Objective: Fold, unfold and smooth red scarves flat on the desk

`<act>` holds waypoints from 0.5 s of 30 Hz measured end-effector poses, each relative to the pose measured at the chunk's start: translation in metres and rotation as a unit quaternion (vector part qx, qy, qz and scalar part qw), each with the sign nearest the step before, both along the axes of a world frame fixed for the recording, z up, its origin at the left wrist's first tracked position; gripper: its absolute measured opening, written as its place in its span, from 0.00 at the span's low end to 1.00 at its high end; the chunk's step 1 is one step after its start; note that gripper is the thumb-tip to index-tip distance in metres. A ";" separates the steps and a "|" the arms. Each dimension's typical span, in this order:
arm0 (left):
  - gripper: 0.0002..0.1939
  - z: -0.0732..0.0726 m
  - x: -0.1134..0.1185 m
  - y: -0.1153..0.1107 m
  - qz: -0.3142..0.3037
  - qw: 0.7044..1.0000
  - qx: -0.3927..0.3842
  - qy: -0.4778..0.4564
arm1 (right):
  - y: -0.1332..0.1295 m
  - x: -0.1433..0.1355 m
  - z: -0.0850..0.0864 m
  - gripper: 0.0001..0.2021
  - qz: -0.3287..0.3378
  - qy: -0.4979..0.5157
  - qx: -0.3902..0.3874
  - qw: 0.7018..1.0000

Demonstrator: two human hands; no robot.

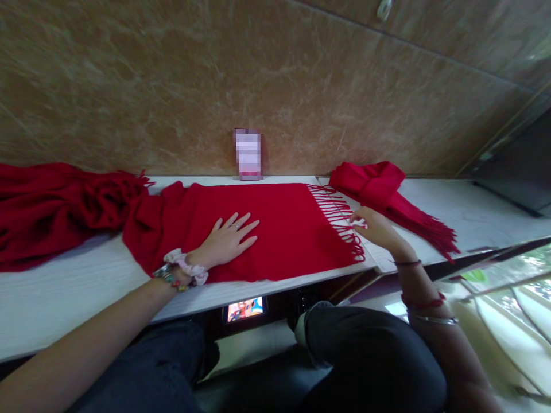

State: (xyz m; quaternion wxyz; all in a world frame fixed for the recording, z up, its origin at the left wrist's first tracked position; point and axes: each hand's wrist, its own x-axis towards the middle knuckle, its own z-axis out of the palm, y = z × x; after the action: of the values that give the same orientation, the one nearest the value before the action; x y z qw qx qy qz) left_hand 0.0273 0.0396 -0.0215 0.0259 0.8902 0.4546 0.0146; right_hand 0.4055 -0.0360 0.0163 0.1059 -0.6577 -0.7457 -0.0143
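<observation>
A red scarf (284, 229) lies spread on the white tabletop, its fringe fanned out at the right end and its left part bunched. Flat on the middle of the scarf rests my left hand (226, 241), fingers spread. My right hand (372, 229) is over the fringe, thumb and fingertips pinched together at the strands; which strand they hold is too small to tell. Just beyond that hand lies a second, folded red scarf (387, 192), its fringe pointing toward the front right.
More crumpled red cloth (55, 212) covers the table's left end. A small pale box-like object (248, 154), blurred, stands against the brown marbled wall. Below the front edge (193, 307) is a lit screen (245, 310). A dark grey object (520, 160) stands at far right.
</observation>
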 end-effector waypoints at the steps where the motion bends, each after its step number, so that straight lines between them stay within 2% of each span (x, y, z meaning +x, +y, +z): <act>1: 0.27 0.000 0.000 0.000 0.000 1.000 0.000 0.000 | 0.000 -0.010 0.001 0.13 0.048 0.006 -0.039 0.998; 2: 0.27 0.000 0.000 0.000 0.001 1.000 0.000 0.001 | 0.000 -0.017 0.001 0.13 0.077 0.000 -0.077 0.994; 4: 0.27 0.000 0.000 0.000 0.002 1.000 -0.003 0.003 | -0.001 -0.019 -0.002 0.12 0.073 -0.041 -0.120 0.989; 7: 0.27 0.001 0.000 0.000 0.001 1.000 0.000 0.005 | -0.005 0.004 -0.007 0.13 -0.032 -0.110 -0.101 0.988; 10: 0.27 0.001 0.000 0.000 0.001 1.000 0.005 0.009 | -0.012 0.024 -0.002 0.15 -0.115 -0.125 -0.047 0.984; 12: 0.27 0.001 -0.001 0.000 0.000 1.000 0.007 0.010 | -0.015 0.018 0.005 0.15 -0.084 -0.090 -0.010 0.992; 15: 0.27 0.001 -0.001 0.000 -0.004 1.000 0.010 0.010 | -0.015 -0.010 0.011 0.12 0.054 -0.022 -0.021 0.998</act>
State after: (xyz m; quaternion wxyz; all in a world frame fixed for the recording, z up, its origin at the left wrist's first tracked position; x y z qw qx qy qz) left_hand 0.0263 0.0398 -0.0208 0.0127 0.8924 0.4509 0.0098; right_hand 0.3959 -0.0505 0.0271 0.0765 -0.6182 -0.7823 -0.0072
